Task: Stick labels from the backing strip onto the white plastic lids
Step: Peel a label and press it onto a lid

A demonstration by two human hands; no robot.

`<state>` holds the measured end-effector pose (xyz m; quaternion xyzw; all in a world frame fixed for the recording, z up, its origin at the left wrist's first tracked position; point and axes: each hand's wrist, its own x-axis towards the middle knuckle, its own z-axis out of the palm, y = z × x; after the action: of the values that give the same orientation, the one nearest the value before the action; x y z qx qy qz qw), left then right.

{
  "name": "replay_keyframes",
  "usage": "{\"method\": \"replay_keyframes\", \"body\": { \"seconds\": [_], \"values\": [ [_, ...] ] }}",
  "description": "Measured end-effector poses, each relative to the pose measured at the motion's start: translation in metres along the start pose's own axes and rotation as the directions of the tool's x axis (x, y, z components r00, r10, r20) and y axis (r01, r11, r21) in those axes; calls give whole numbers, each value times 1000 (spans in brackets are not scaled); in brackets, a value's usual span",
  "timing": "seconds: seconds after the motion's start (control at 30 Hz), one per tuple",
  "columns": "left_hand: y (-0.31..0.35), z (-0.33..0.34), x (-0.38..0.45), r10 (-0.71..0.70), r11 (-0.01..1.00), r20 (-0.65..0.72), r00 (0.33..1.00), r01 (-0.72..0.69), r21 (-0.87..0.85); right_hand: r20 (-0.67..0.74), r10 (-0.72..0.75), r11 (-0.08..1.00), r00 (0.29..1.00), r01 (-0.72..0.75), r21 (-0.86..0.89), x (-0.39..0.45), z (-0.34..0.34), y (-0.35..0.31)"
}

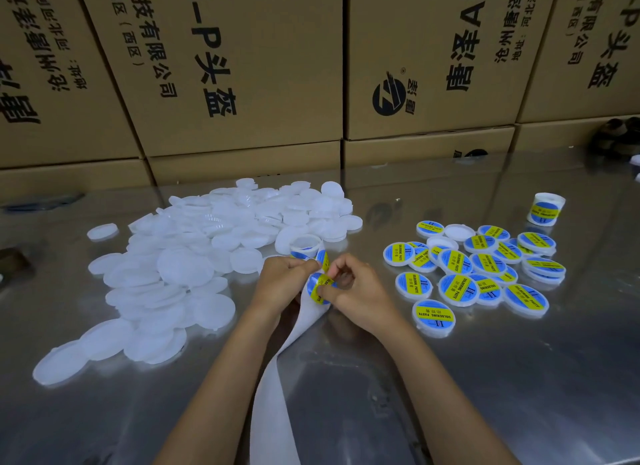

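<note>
Backing strip [277, 388] gripped by left hand [282, 281], right hand [349, 284] pinching label [320, 286], labelled lids [485, 274] beside

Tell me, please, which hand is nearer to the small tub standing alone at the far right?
Right. The right hand pinches a label mid-table, on the tub's side; the left hand sits beside it, farther away.

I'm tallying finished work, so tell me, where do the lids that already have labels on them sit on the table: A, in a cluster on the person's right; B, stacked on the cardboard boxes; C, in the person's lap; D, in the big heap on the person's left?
A: the labelled lids, blue and yellow on top, lie clustered right of the right hand, while the plain white lids are heaped left of the left hand.
</note>
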<state>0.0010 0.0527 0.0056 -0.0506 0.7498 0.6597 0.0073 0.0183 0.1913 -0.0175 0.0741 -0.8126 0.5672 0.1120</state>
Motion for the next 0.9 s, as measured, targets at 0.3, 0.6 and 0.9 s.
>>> {"method": "replay_keyframes", "body": {
  "seconds": [0.3,0.6,0.9],
  "values": [
    [3,-4,-1,-7,999,5,1000,7,35,19,186,948,982,-184,259,-2,-16,-17],
    [11,-7,-1,60,990,-128,990,-43,135,-8,321,722,947,-239,650,2,-30,-20],
    [26,-13,-8,195,972,-135,971,-210,-103,-41,340,660,940,-207,722,1,-29,-25]
  ]
}}
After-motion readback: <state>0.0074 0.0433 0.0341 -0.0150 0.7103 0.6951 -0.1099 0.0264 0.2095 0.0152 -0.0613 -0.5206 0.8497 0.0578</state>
